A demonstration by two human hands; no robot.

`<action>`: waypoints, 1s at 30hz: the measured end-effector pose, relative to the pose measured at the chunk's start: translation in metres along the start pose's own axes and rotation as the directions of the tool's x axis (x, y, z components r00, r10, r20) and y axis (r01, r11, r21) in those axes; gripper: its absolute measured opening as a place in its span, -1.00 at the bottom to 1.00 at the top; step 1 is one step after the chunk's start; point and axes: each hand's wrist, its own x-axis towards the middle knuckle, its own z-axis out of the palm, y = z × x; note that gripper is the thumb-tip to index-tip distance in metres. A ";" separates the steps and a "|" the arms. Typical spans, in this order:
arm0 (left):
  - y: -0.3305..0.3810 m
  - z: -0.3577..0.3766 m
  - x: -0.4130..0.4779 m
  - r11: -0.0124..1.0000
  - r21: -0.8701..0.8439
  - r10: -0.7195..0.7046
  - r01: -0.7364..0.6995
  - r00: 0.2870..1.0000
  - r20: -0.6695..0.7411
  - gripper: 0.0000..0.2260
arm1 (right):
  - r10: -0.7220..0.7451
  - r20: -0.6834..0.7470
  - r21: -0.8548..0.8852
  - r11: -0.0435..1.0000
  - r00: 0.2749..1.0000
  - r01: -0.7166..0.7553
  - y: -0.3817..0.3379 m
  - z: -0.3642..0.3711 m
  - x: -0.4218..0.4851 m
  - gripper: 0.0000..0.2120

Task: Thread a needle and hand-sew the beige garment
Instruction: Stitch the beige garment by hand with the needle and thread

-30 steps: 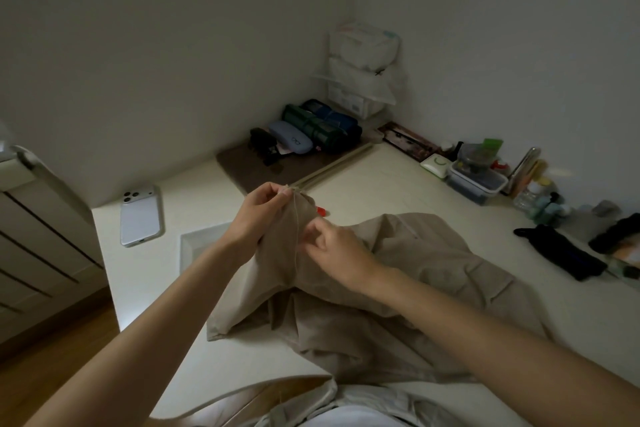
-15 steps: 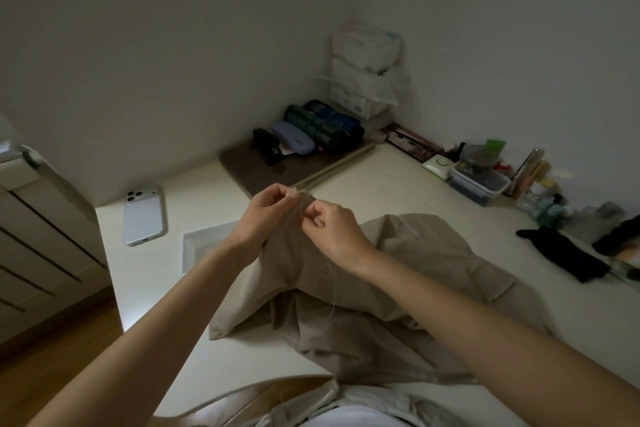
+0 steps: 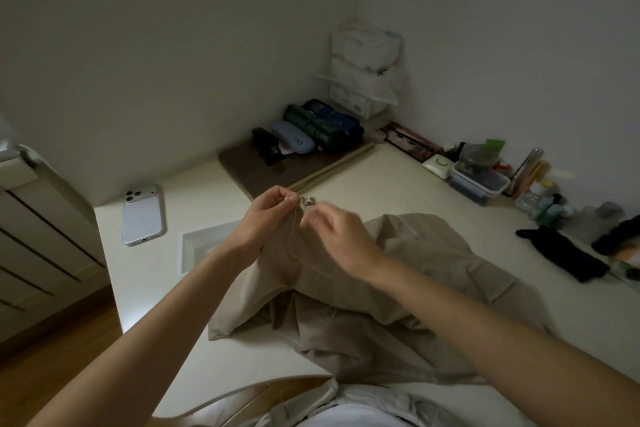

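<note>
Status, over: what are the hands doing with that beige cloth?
Left hand pinches raised fold of beige garment. Right hand curled beside it, hold blurred. Thread loops down cloth. Nothing in the way.

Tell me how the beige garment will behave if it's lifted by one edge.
Likely floppy: where the left hand pinches it up, the garment hangs in soft folds. Probably light for its size, since a fingertip pinch holds that part raised. Pushed, it would likely bunch rather than slide whole, given how it lies crumpled on the table.

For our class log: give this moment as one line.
left hand: pinches beige garment fold | right hand: at fold, grasp blurred | thread: hangs looped over garment
</note>
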 end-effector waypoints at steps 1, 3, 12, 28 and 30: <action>0.000 -0.001 0.000 1.000 -0.009 -0.004 0.004 1.000 0.015 -0.88 | 0.036 -0.081 0.044 0.999 0.996 -0.032 0.000 -0.005 0.004 -0.76; 0.000 -0.001 -0.001 1.000 -0.014 -0.021 0.022 0.999 0.041 -0.88 | 0.113 -0.156 0.113 0.989 0.981 -0.096 0.001 -0.015 0.011 -0.74; -0.001 -0.001 -0.005 0.997 -0.071 -0.012 0.017 0.998 0.062 -0.84 | 0.205 0.343 0.301 0.900 0.917 -0.314 0.016 -0.028 0.021 -0.84; -0.010 -0.002 -0.012 0.988 0.105 0.111 -0.111 0.994 0.007 -0.83 | 0.120 0.096 0.086 0.988 0.988 -0.128 0.034 -0.034 0.018 -0.64; -0.008 -0.002 -0.014 0.989 0.093 0.111 -0.112 0.994 0.019 -0.88 | 0.109 0.090 0.077 0.990 0.990 -0.116 0.035 -0.033 0.017 -0.64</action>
